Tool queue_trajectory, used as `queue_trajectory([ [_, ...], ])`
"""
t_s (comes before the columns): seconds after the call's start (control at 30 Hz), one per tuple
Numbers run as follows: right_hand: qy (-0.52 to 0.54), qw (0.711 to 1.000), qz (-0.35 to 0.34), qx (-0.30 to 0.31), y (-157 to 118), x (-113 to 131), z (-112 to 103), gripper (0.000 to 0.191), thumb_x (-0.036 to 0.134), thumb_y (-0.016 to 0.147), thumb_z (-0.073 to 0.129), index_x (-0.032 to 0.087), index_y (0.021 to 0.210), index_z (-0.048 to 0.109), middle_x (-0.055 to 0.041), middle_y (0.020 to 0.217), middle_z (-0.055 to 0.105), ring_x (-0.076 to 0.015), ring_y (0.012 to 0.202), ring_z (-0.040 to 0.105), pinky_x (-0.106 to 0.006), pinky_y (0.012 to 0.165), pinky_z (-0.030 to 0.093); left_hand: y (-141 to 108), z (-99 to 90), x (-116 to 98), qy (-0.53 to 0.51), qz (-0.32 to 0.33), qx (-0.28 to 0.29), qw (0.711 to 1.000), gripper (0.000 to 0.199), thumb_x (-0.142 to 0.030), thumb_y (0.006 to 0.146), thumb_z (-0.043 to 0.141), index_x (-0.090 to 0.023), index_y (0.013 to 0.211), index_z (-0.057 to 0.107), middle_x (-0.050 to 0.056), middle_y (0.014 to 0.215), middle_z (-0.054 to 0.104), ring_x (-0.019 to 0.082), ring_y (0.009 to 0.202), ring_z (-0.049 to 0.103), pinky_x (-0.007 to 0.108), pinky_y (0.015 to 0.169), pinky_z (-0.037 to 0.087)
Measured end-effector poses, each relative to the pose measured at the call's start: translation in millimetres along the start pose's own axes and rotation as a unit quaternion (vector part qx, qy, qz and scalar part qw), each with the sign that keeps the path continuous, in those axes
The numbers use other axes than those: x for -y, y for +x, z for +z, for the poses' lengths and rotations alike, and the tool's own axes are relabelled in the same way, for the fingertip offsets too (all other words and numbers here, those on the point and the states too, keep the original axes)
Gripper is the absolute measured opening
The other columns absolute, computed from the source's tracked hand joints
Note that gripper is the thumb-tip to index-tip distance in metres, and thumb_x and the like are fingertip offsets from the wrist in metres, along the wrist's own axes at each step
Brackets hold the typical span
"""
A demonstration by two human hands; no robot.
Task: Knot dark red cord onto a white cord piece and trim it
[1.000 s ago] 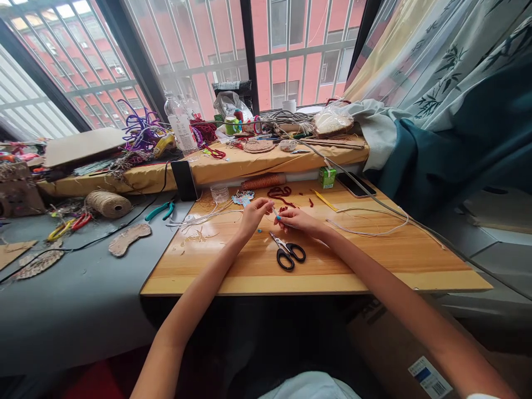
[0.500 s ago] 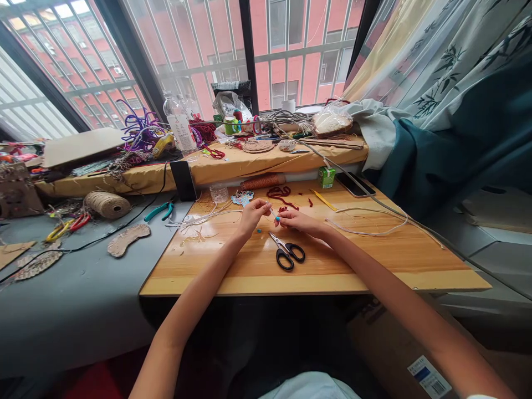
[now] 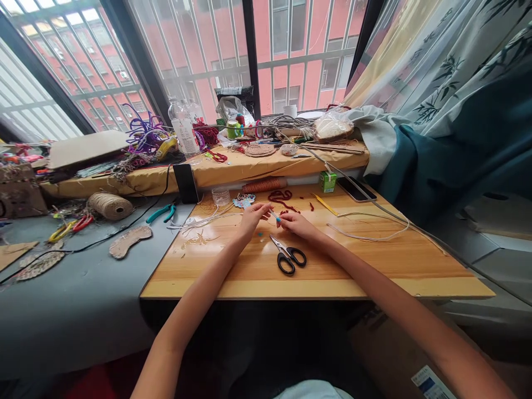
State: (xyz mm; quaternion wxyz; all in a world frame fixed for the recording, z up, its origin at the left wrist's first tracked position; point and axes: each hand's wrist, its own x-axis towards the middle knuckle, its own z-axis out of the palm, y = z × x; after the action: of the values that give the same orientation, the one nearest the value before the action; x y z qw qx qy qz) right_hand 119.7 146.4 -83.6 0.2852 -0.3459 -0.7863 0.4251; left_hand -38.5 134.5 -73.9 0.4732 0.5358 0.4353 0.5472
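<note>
Over the wooden board, my left hand [image 3: 254, 218] pinches one end of a thin pale cord or stick [image 3: 273, 213]. A small bright blue piece [image 3: 278, 219] sits at its other end, and my right hand [image 3: 297, 224] closes its fingertips on that. The exact kind of this thin item is too small to tell. Just below my hands lie black-handled scissors [image 3: 287, 256], their blades slightly apart. Another tiny blue bit [image 3: 260, 234] rests on the board left of the scissor tips. Dark red cord [image 3: 281, 196] lies coiled beyond my hands.
Behind stand a clear plastic cup [image 3: 220, 195], a green box [image 3: 328, 181] and a phone [image 3: 356, 189]. A yellow strip [image 3: 325, 204] and looped pale cord [image 3: 374, 238] lie to the right. Leftward are teal pliers [image 3: 161, 213] and a twine spool [image 3: 110, 205]. A cluttered ledge [image 3: 233, 173] runs along the window.
The whole view has shifted slightly. My hands stay close together, and my right fingers sit a little farther right, with more of the thin pale item showing between them.
</note>
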Motion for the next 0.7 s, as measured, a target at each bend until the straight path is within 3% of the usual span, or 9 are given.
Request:
queue_trajectory([
  [0.27, -0.004, 1.0, -0.01, -0.01, 2, -7, 1, 0.025, 0.034, 0.074, 0.042, 0.014, 0.067, 0.056, 0.0018, 0.054, 0.043, -0.0102, 0.053, 0.039, -0.023, 0.05, 0.028, 6, -9.4, 5, -0.093, -0.071, 0.04, 0.992, 0.029, -0.036, 0.054, 0.069, -0.012, 0.07, 0.065, 0.003, 0.067, 0.06, 0.007, 0.058, 0.051, 0.02, 0.057, 0.04],
  [0.7, 0.003, 1.0, -0.013, 0.006, 3, -12, 1, 0.022, 0.031, 0.075, 0.043, 0.015, 0.068, 0.057, 0.0014, 0.056, 0.044, -0.0105, 0.054, 0.04, -0.023, 0.051, 0.03, 9, -8.3, 9, -0.11, -0.057, 0.027, 0.992, 0.032, -0.036, 0.048, 0.072, -0.011, 0.065, 0.063, 0.002, 0.062, 0.058, 0.006, 0.054, 0.049, 0.023, 0.056, 0.04],
])
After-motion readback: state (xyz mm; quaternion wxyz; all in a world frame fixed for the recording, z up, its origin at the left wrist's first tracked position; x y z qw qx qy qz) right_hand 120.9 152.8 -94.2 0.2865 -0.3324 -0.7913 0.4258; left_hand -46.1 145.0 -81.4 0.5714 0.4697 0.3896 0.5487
